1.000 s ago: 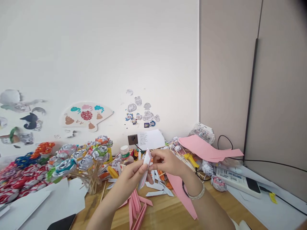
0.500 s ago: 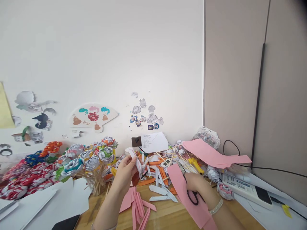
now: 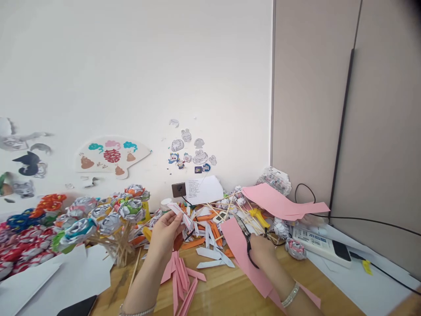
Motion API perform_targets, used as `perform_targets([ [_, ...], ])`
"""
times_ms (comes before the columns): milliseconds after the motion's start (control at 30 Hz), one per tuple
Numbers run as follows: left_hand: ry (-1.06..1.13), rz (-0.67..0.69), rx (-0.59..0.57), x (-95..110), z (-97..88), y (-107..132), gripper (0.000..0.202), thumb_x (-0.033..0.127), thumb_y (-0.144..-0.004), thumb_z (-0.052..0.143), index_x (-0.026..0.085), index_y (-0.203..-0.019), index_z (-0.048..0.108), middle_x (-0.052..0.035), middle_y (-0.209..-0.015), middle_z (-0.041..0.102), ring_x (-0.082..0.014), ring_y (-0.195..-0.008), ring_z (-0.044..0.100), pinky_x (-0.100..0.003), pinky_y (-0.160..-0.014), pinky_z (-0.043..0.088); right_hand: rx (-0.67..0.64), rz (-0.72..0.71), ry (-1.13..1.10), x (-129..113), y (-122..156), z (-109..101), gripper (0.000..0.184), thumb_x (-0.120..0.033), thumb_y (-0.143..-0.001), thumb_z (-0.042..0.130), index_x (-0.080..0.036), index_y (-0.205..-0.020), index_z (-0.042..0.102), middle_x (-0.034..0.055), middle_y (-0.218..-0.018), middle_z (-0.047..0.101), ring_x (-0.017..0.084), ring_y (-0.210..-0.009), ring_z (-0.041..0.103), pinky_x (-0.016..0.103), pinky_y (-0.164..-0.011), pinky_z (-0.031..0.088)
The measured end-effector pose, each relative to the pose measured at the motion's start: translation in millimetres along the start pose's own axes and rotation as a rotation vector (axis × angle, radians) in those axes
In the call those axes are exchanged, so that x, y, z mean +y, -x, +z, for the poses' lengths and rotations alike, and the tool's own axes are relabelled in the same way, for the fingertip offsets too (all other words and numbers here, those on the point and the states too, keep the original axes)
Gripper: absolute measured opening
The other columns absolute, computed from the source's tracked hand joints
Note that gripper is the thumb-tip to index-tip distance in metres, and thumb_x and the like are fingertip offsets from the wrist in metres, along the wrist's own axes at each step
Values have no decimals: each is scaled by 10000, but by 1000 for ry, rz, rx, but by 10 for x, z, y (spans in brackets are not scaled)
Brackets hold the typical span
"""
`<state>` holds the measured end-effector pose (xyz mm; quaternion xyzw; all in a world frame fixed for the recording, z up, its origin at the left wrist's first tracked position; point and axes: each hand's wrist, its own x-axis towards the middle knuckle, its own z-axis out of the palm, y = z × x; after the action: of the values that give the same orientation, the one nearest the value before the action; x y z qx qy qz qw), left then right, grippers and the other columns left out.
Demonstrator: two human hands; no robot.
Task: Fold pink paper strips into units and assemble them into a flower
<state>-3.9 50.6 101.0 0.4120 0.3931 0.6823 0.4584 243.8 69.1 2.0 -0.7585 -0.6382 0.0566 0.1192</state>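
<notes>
My left hand (image 3: 167, 231) pinches a folded white paper strip with pinkish lines (image 3: 175, 207), held up over the heap. My right hand (image 3: 263, 254) is closed on black-handled scissors (image 3: 244, 229), their blades pointing forward. Under the scissors and right wrist lies a long pink paper strip (image 3: 234, 237); I cannot tell whether the blades touch it. Between my arms, several folded pink paper pieces (image 3: 180, 278) are piled on the wooden table (image 3: 220, 292). Folded pale blue-white paper pieces (image 3: 210, 253) lie just beyond them.
Paper flowers on sticks (image 3: 110, 224) crowd the left side, behind white sheets (image 3: 82, 274) and a black phone-like object (image 3: 78, 306). Toward the wall are scraps, sticks and a yellow glue gun (image 3: 259, 217). Another pink sheet (image 3: 279, 202) and a white device (image 3: 322, 245) lie right.
The view has turned slightly right. My right hand's hold on the scissors has shifted, and their blades show more clearly over the pink strip. My left hand still holds the folded paper.
</notes>
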Motion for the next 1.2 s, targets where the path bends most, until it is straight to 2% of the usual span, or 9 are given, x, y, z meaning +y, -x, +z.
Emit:
perform_targets([
  [100, -18, 17, -18, 8, 19, 20, 375, 324, -511, 759, 139, -795, 598, -14, -736, 633, -145, -676, 591, -261, -632, 504, 36, 14, 5, -35, -17, -25, 201, -120, -703, 526, -109, -879, 622, 180, -854, 652, 274, -813, 630, 325, -628, 445],
  [200, -14, 55, -24, 64, 26, 50, 352, 349, -524, 746, 156, -771, 588, 1, -750, 625, -132, -684, 586, -248, -640, 501, 94, -30, -111, 32, -83, -78, 219, -173, -730, 504, -135, -913, 619, 142, -848, 652, 246, -803, 628, 301, -645, 448],
  [367, 46, 57, 25, 164, -6, 71, 341, 348, -516, 740, 180, -751, 559, 45, -667, 609, -97, -560, 569, -227, -576, 487, 216, -230, -589, 116, -233, -51, 421, -119, -706, 455, -154, -1120, 519, 87, -997, 604, 196, -940, 567, 303, -801, 435],
  [500, 41, 43, -50, 143, -24, 55, 313, 348, -550, 721, 172, -748, 555, 50, -617, 589, -97, -547, 560, -208, -542, 471, 202, -406, -947, -35, -172, -24, 514, -173, -667, 527, -158, -1177, 465, 77, -987, 576, 185, -860, 576, 313, -768, 466],
  [567, 45, 16, -104, 101, -16, 48, 298, 353, -580, 705, 168, -751, 546, 44, -614, 586, -94, -533, 553, -194, -508, 454, 193, -471, -1030, -129, -80, -36, 579, -162, -628, 568, -209, -1192, 440, 70, -1061, 536, 188, -922, 552, 326, -807, 454],
  [700, 52, -61, -197, 17, 45, 77, 284, 364, -609, 684, 160, -703, 510, 35, -566, 573, -86, -453, 515, -197, -450, 430, 131, -517, -1004, -258, 104, -64, 665, -118, -503, 657, -213, -1130, 457, 85, -1148, 473, 230, -1065, 465, 368, -908, 385],
  [833, 20, -116, -271, -51, 142, 152, 241, 354, -648, 647, 164, -689, 505, 41, -519, 558, -78, -423, 495, -181, -423, 405, 33, -536, -1009, -355, 211, -47, 644, -140, -510, 680, -204, -1108, 448, 81, -1132, 482, 237, -1068, 468, 377, -909, 380],
  [1033, -35, -212, -316, -162, 239, 203, 255, 373, -623, 649, 165, -702, 524, 65, -449, 514, -64, -363, 435, -179, -395, 382, 177, -605, -930, -421, 231, 21, 640, -169, -488, 708, -203, -1084, 475, 73, -1045, 506, 257, -999, 487, 381, -865, 395],
  [1200, -96, -192, -334, -311, 296, 210, 224, 337, -624, 636, 162, -644, 498, 46, -411, 541, -65, -331, 435, -173, -371, 339, 292, -615, -848, -441, 248, 33, 602, -176, -519, 674, -211, -1083, 465, 62, -1031, 500, 250, -974, 477, 372, -830, 396],
])
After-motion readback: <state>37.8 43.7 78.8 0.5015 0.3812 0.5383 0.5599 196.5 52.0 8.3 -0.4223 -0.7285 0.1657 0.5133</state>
